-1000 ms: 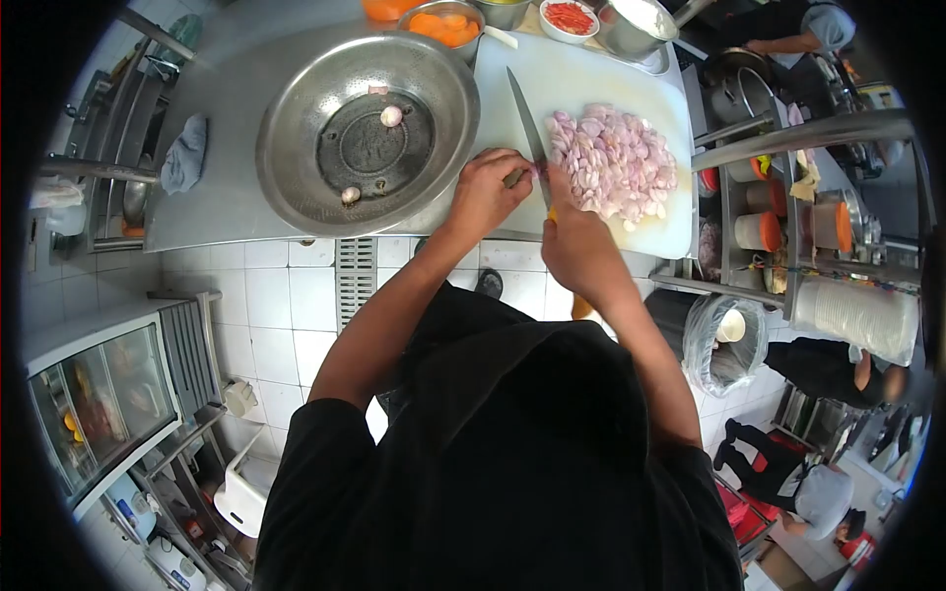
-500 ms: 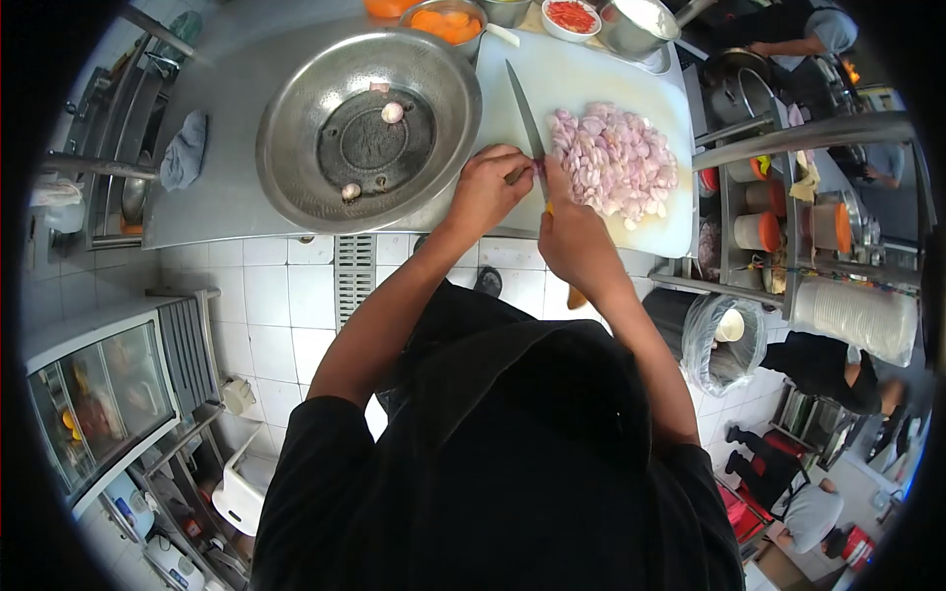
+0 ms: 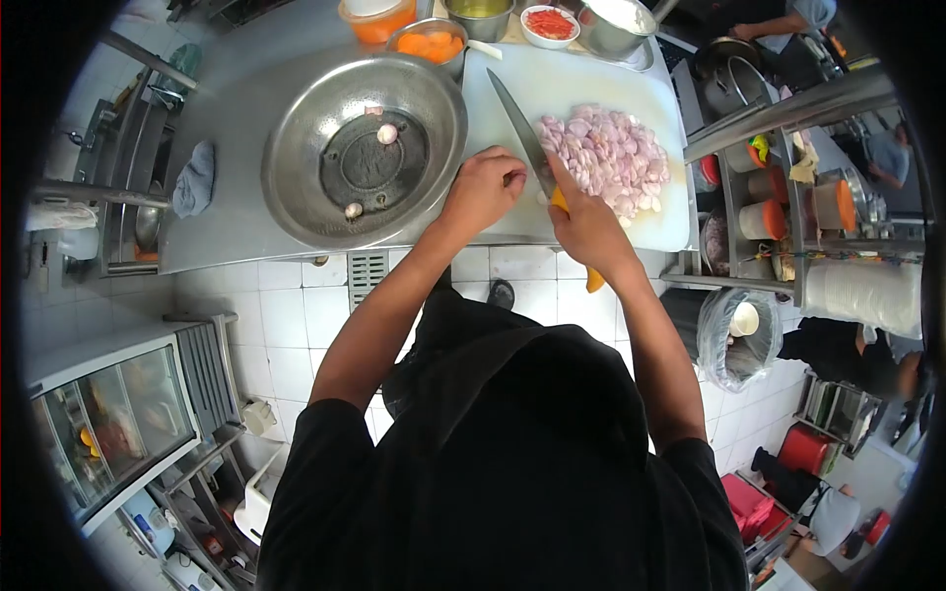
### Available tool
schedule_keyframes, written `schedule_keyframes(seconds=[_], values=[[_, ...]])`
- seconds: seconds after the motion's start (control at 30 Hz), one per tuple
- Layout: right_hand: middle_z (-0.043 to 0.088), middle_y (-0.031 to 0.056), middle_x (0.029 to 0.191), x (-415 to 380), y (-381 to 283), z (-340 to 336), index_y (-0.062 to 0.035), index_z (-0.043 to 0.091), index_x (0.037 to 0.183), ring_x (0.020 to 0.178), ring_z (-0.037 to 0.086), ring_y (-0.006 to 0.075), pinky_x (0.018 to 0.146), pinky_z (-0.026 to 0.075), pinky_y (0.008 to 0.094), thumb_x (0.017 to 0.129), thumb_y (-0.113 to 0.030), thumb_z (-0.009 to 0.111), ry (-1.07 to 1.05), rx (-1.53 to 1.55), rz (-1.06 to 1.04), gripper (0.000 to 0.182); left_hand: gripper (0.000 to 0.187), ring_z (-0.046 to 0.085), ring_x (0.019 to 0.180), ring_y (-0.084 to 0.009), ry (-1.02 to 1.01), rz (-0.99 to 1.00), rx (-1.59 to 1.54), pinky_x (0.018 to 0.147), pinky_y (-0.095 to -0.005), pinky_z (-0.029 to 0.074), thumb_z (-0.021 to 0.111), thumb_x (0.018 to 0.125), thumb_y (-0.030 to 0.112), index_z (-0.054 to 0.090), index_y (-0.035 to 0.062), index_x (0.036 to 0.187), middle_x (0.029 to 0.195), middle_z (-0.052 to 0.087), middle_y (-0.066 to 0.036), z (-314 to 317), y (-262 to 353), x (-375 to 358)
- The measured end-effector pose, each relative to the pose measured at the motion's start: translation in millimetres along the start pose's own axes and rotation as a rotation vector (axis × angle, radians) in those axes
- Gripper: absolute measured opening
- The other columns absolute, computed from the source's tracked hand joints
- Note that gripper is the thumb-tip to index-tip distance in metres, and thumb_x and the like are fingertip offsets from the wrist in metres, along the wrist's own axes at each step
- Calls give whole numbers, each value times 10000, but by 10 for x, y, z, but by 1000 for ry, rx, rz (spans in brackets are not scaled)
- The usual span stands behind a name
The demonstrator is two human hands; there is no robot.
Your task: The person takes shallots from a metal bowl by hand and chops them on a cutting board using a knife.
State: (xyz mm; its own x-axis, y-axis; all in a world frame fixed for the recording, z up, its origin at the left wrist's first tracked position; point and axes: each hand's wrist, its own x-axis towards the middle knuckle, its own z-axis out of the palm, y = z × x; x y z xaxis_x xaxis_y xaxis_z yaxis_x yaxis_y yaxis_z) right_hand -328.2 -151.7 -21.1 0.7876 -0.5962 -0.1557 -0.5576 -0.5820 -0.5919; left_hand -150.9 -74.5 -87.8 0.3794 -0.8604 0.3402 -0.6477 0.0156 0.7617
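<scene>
The knife [image 3: 522, 123] is gripped by the right hand [image 3: 594, 236], slanted forward-left between shallots [image 3: 613, 158] and curled left hand [image 3: 479, 195], contents unclear.

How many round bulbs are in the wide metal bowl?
2 in the wide metal bowl: the larger bulb right of centre towards the far side, the smaller bulb at the near side. The flat pinkish piece isn't counted.

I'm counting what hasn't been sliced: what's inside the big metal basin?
The basin holds a larger bulb, a smaller bulb nearer the person, and a pinkish scrap. Whatever lies directly under them is covered.
</scene>
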Motion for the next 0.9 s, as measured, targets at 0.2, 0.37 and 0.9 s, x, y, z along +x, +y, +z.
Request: schedule_keyframes(seconds=[0.2,0.37,0.9], values=[[679,322,886,-341,-322,-107,-130,237,1593,876,658,504,838,494,553,923,-80,569,-88,37,172,750,109,693,710,-329,141,-323,-75,731,-387,543,741,811,109,766,12,854,792,717,-168,97,238,-91],[677,326,868,-368,-350,-12,-124,193,1602,853,653,512,836,487,567,933,-86,554,-96,26,187,761,144,702,645,-252,147,-510,-191,686,-341,543,715,846,118,771,-5,894,740,728,-159,167,306,-142],[679,325,856,-202,-326,193,-71,196,1592,831,659,507,818,498,569,934,-80,540,-79,-3,155,743,169,706,669,-126,175,-596,-543,651,-255,552,723,851,93,763,-60,909,731,747,-108,193,118,-185]])
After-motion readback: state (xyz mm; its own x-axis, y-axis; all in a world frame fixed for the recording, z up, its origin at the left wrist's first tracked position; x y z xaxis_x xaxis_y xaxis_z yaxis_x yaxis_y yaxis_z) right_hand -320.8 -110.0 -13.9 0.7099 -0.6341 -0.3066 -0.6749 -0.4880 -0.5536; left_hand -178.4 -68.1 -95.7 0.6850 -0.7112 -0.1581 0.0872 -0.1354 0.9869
